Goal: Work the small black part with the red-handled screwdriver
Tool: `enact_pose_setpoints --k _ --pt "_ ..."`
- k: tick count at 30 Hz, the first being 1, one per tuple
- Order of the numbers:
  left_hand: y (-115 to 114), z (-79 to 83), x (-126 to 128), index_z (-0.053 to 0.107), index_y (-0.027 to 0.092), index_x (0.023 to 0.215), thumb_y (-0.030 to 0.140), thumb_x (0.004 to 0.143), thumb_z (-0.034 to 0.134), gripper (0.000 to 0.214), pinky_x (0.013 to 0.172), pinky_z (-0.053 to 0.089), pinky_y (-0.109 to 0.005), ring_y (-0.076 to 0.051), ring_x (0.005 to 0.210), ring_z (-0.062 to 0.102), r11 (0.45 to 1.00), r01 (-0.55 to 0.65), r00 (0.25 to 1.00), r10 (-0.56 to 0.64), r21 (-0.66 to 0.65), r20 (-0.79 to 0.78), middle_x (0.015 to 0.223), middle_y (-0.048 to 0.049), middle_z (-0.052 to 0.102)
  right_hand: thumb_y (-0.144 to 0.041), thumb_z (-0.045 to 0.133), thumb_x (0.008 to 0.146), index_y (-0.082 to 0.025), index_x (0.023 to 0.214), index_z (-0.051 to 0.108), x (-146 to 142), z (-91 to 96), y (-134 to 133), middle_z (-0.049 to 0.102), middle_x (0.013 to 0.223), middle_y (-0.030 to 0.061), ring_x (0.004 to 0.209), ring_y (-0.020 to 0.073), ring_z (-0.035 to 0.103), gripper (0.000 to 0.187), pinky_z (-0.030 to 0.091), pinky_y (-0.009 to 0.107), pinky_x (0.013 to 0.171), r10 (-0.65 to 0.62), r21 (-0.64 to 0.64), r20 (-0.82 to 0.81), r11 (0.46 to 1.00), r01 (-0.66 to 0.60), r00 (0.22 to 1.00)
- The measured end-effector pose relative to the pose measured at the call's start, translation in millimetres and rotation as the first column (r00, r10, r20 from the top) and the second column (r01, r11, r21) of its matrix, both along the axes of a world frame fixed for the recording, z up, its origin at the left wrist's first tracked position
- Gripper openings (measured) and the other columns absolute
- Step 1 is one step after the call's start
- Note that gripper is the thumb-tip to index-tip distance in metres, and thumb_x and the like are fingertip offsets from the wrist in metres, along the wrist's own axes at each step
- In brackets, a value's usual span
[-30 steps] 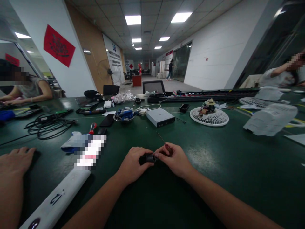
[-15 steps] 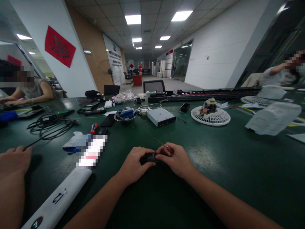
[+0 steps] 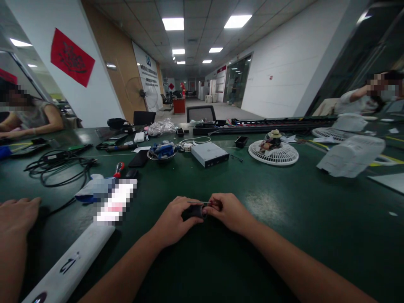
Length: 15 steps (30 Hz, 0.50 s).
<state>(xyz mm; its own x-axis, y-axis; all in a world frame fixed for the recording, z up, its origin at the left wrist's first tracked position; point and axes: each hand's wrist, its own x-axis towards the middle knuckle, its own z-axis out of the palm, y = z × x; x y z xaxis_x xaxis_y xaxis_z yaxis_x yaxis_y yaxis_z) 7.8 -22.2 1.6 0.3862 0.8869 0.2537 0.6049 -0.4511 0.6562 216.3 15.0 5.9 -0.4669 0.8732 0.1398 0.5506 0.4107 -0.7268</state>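
My left hand [image 3: 173, 221] is closed round a small black cylindrical part [image 3: 193, 211], held just above the green table [image 3: 284, 219]. My right hand [image 3: 229, 211] meets it from the right, fingers pinched on a thin screwdriver [image 3: 205, 203] with a dark red handle. The screwdriver's metal shaft lies almost level, pointing left over the black part. Both forearms rest low over the table's near edge.
Another person's hand [image 3: 15, 214] lies flat at the far left beside a long white device [image 3: 66, 265]. Further back are black cables [image 3: 53, 166], a grey drive box [image 3: 210, 154], a metal bowl [image 3: 161, 154], a white fan grille [image 3: 273, 152] and white fan housing [image 3: 350, 156]. People sit at both sides.
The screwdriver shaft has swung down from pointing up and away to lying nearly level over the black part. The view shifted slightly; both hands stay together.
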Motion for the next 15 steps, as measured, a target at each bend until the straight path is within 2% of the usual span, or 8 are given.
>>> enact_pose_setpoints --k 6,8,11,13,15 --pt "-1.2 2.9 0.5 0.062 0.029 0.118 0.026 0.083 0.067 0.035 0.092 0.045 -0.038 -0.023 0.106 0.058 0.997 0.065 0.997 -0.067 -0.03 -0.039 0.114 -0.0023 0.067 -0.029 0.066 0.078 -0.018 0.072 0.06 5.4 2.2 -0.7 0.046 0.058 -0.0059 0.053 0.0099 0.042 0.014 0.03 0.022 0.049 0.089 -0.124 -0.07 0.987 -0.097 0.994" --pt "-1.4 2.6 0.8 0.061 0.029 0.12 0.026 0.084 0.066 0.037 0.092 0.045 -0.039 -0.023 0.105 0.059 0.996 0.077 0.995 -0.079 -0.047 -0.057 0.113 -0.0027 0.068 -0.027 0.065 0.077 -0.018 0.07 0.058 5.9 0.7 -1.5 0.046 0.058 -0.0057 0.053 0.0098 0.042 0.013 0.03 0.022 0.049 0.1 -0.1 -0.05 0.989 -0.105 0.994" --pt "-1.4 2.0 1.3 0.06 0.03 0.123 0.025 0.086 0.064 0.037 0.093 0.045 -0.038 -0.023 0.107 0.059 0.995 0.083 0.996 -0.085 -0.06 -0.034 0.115 -0.0024 0.067 -0.03 0.065 0.078 -0.018 0.064 0.053 3.9 0.2 -3.6 0.046 0.057 -0.0054 0.052 0.0096 0.042 0.022 0.028 0.023 0.048 0.08 -0.06 -0.016 0.995 -0.081 0.997" --pt "-1.0 1.5 1.9 0.06 0.029 0.122 0.025 0.087 0.062 0.035 0.094 0.046 -0.038 -0.022 0.108 0.059 0.997 0.06 0.998 -0.06 -0.055 0.007 0.118 -0.0025 0.066 -0.036 0.061 0.083 -0.018 0.063 0.051 2.1 2.4 -5.3 0.047 0.057 -0.0045 0.053 0.0103 0.044 0.028 0.028 0.024 0.048 0.064 -0.025 -0.008 0.998 -0.064 0.998" --pt "0.1 0.6 2.5 0.06 0.028 0.12 0.024 0.086 0.062 0.034 0.093 0.046 -0.038 -0.023 0.107 0.06 0.999 0.011 1.0 -0.01 -0.043 0.022 0.117 -0.0032 0.066 -0.038 0.049 0.092 -0.018 0.066 0.054 1.7 5.7 -5.7 0.051 0.06 -0.0025 0.056 0.0116 0.048 0.033 0.031 0.025 0.052 0.052 0.025 -0.018 0.998 -0.051 0.998"
